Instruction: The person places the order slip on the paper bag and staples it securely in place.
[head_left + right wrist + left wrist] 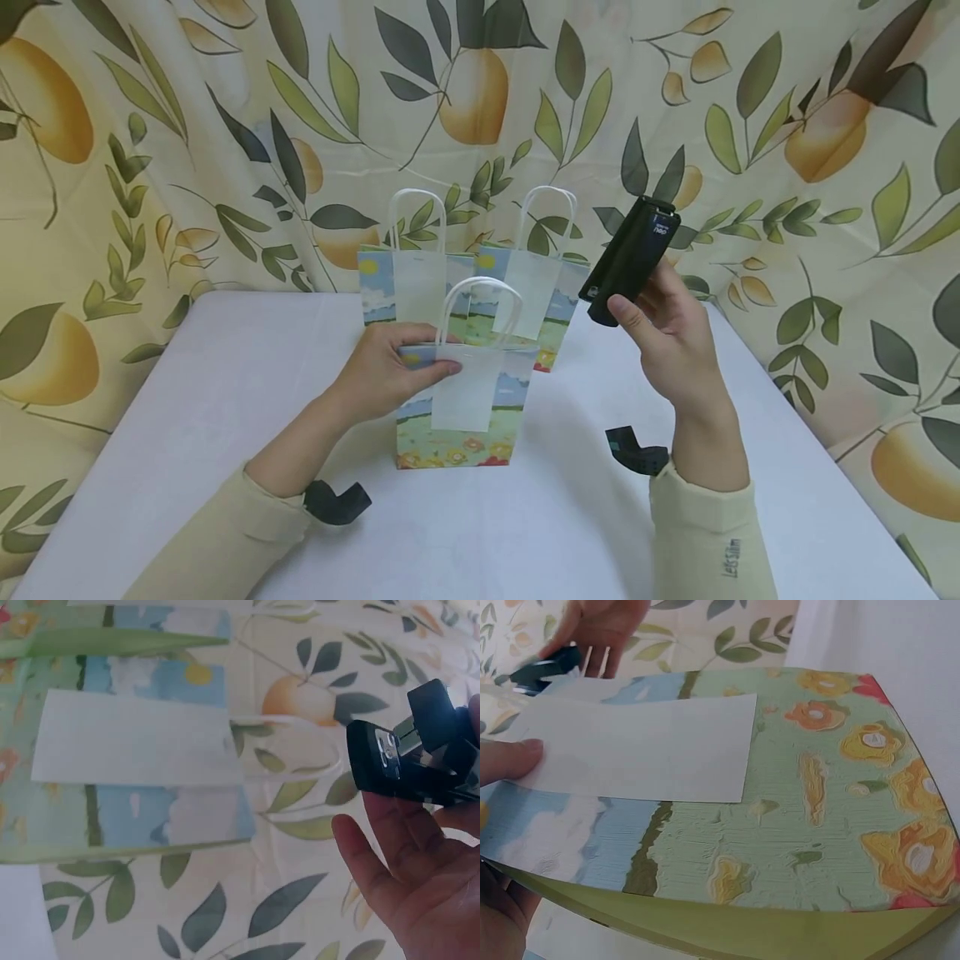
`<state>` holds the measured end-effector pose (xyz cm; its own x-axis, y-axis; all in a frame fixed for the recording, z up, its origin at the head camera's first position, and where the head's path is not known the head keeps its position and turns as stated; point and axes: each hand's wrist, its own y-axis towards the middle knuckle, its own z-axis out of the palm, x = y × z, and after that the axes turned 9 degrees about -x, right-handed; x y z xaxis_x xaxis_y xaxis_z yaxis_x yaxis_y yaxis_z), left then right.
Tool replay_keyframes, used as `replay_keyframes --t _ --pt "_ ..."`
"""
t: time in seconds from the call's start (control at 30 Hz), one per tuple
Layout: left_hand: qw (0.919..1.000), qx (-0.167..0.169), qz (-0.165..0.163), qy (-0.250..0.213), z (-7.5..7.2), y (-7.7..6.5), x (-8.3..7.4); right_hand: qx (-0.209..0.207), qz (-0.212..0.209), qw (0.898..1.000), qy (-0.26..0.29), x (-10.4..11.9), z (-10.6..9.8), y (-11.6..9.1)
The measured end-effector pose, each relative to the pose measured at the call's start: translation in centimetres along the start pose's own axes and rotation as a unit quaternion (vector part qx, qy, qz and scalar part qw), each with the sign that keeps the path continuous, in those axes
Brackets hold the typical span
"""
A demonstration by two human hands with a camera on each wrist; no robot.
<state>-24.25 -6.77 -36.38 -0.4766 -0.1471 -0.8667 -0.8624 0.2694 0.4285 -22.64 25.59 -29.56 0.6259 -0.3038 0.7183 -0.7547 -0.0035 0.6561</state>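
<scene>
My left hand point(378, 371) pinches the upper left edge of the front paper bag point(416, 429), which is printed with sky, meadow and flowers. Its thumb lies across the corner of a white paper strip point(652, 754) that hangs down the bag's face, below a white loop handle point(480, 285). To the right and higher, my right hand point(678, 354) holds a black stapler point(633, 254), tilted, apart from the bag. The stapler's metal end point(386, 754) faces the bags in the right wrist view.
Behind the front bag stand two similar bags, the left one point(375, 287) and the right one point(558, 321), each with a white strip and loop handle. A white cloth point(262, 358) covers the table. A fruit-and-leaf patterned curtain point(480, 158) hangs behind it.
</scene>
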Motion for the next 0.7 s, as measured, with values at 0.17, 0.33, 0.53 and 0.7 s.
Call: replay_keyframes --t 0.17,0.33,0.53,0.7 --pt "0.9999 0.008 0.004 -0.012 0.1 0.1 0.0 -0.025 0.054 0.997 -0.044 -1.1 -0.8 -0.1" --pt "0.9999 0.007 0.014 0.003 0.2 0.1 0.1 -0.031 0.083 0.992 -0.086 -2.6 -1.3 -0.1" --pt "0.9993 0.003 0.032 0.017 0.1 0.0 0.1 -0.019 0.16 0.978 -0.13 -4.2 -1.9 0.1" --pt "0.9993 0.0 0.032 0.019 0.0 0.0 0.0 0.004 0.217 0.964 -0.154 -5.6 -2.2 0.3"
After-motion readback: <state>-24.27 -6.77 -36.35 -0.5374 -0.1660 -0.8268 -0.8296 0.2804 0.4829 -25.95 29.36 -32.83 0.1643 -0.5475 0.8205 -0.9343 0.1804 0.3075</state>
